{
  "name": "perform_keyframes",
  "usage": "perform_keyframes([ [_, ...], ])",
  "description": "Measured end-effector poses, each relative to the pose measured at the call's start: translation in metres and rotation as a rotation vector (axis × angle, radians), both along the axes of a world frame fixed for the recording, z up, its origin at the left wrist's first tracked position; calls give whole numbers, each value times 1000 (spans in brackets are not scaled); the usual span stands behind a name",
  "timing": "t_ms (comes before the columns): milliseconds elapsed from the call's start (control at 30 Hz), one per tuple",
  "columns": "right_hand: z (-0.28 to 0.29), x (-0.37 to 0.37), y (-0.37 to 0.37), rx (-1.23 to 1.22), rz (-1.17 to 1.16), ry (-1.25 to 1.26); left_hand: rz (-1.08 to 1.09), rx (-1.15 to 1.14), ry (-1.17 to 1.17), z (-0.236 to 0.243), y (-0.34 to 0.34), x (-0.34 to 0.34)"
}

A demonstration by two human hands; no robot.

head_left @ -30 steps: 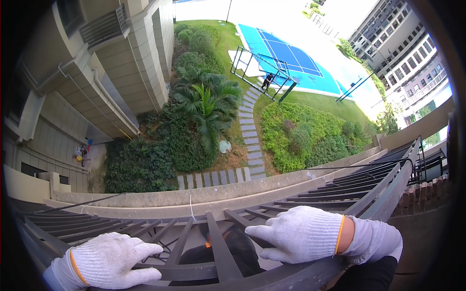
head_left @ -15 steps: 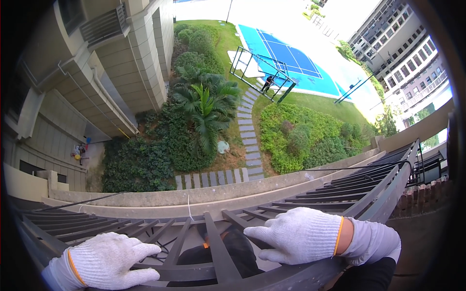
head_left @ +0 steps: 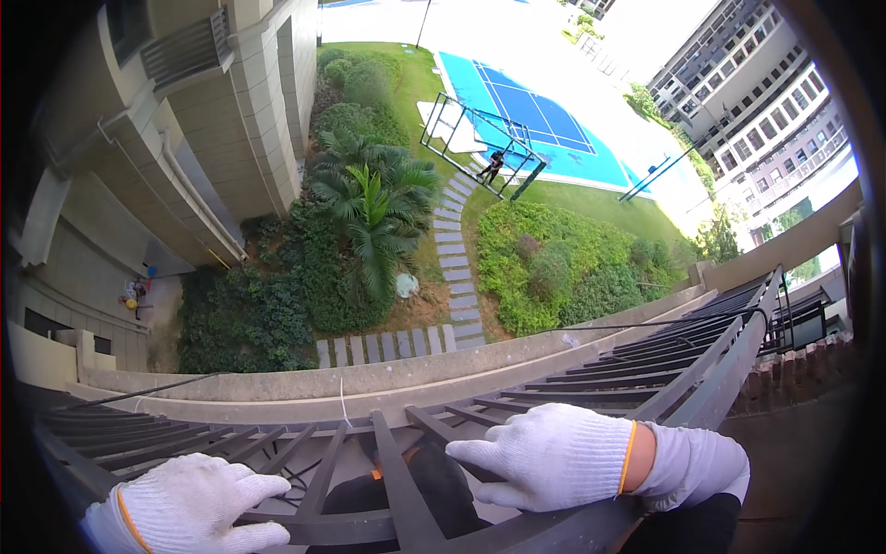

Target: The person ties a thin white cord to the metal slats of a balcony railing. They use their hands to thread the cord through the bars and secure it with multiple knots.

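Both my hands wear white knitted gloves with orange cuff edges and rest on a dark metal railing [head_left: 709,374]. At the lower left, my left hand [head_left: 198,503] lies over the rail, its index finger and thumb stretched out and apart. My right hand [head_left: 554,459] lies on the rail right of centre. Its index finger points left along the bars, with the thumb apart below it; the other fingers are mostly hidden. Neither hand shows any loose object. Between the bars below, dark cloth [head_left: 434,480] with a small orange tab shows; I cannot tell whose it is.
Past the railing runs a concrete ledge [head_left: 443,369] with a thin black cable [head_left: 637,325] and a white tie [head_left: 343,402]. Far below are shrubs [head_left: 554,258], a palm [head_left: 374,203], a paved path [head_left: 452,249], a blue court [head_left: 535,111] and a person [head_left: 492,166].
The scenery has shifted slightly left in the view. My hands have shifted left and slightly down with the railing, and their hold on it looks the same.
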State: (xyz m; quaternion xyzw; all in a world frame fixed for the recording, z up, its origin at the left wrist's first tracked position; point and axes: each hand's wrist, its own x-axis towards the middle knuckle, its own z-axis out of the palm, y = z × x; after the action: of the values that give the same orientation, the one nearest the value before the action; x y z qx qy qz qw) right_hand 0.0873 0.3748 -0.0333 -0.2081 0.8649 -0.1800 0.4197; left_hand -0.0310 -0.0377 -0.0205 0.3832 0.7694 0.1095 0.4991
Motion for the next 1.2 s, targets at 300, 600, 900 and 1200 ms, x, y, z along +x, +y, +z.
perform_keyframes([
  [300, -3, 3, 4, -27, 16, 63, -14, 0, -1, -5, -1, 0],
  [600, -5, 3, 2, -54, -6, 73, -18, -24, -23, -3, -3, -3],
  [900, -4, -2, 1, -10, -13, 5, -15, 56, 38, -5, -2, -2],
  [1200, 2, -8, -5, -13, 18, 33, 4, 49, 17, 0, -5, -6],
])
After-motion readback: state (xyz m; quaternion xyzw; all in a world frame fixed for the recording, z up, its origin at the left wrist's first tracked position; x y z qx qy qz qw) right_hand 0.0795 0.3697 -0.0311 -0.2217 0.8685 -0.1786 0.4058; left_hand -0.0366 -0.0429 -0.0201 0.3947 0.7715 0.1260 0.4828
